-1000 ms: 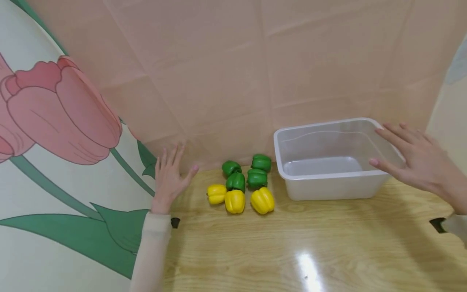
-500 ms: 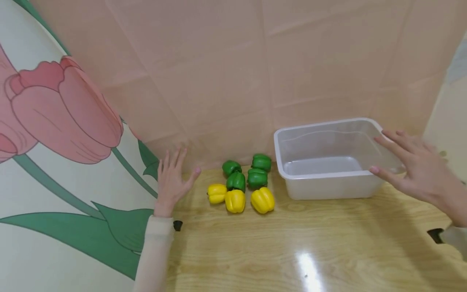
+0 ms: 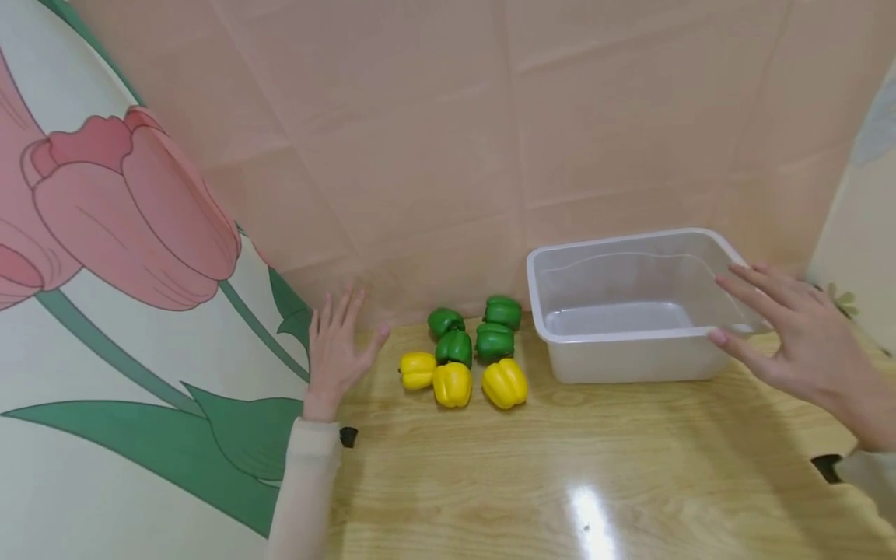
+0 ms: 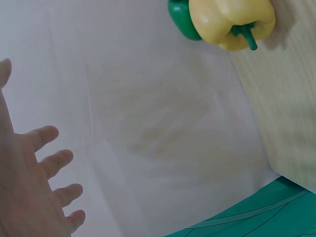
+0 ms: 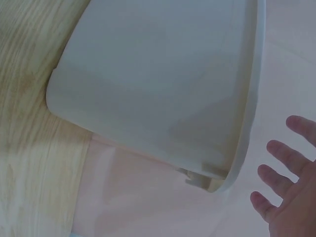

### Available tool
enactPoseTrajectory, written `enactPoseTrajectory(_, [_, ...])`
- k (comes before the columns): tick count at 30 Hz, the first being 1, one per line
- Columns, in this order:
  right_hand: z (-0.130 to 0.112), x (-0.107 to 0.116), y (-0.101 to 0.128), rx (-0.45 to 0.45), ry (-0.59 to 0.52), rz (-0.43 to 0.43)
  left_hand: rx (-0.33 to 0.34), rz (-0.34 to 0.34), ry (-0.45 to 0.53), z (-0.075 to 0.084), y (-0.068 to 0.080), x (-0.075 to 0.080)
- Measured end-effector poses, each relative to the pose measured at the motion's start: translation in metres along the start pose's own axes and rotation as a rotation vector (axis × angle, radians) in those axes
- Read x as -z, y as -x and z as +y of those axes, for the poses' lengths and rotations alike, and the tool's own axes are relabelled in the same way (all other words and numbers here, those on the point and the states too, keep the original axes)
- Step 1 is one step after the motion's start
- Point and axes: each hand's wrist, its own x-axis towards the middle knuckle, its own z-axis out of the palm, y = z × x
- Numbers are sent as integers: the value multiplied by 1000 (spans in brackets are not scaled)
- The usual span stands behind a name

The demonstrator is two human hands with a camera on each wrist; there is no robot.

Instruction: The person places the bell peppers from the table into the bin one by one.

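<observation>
My left hand (image 3: 337, 354) hovers with spread fingers to the left of a group of bell peppers, holding nothing. Nearest to it is a yellow bell pepper (image 3: 418, 371); two more yellow ones (image 3: 452, 385) (image 3: 505, 383) lie in the front row. Behind them sit several green bell peppers (image 3: 453, 347). In the left wrist view a yellow pepper (image 4: 232, 19) shows its green stem, apart from the fingers. My right hand (image 3: 805, 342), fingers extended, is over the right end of a white plastic bin (image 3: 630, 358). The right wrist view shows those fingers apart from the bin's rim (image 5: 254, 89).
Everything stands on a wood-grain table (image 3: 490, 482) with a bright light reflection. A pinkish cloth (image 3: 420, 155) hangs along the back. On the left, a wall (image 3: 140, 327) painted with tulips rises beside the table.
The left hand has drifted slightly to the right and down in the head view. The right hand has lowered a little by the bin. Peppers and bin stay in place.
</observation>
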Motion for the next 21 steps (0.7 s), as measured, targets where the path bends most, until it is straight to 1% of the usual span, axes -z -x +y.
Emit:
enactPoseTrajectory(4, [0,-6,4,29,-14,41,-5,15,17,2,3,-3])
enactPoseTrajectory(10, [1,-17,17,-4,-52,30,-23,43,43,2,9,-11])
enactPoseTrajectory(12, [1,-21,20,-2,-58,36,-30,51,49,2,11,-13])
enactPoseTrajectory(14, [1,-25,23,13,-71,62,-37,62,52,2,11,-15])
enactPoseTrajectory(19, [1,-38,26,75,-82,185,-54,77,59,2,11,-19])
enactPoseTrajectory(21, [0,-42,27,87,-73,218,-58,78,61,2,12,-20])
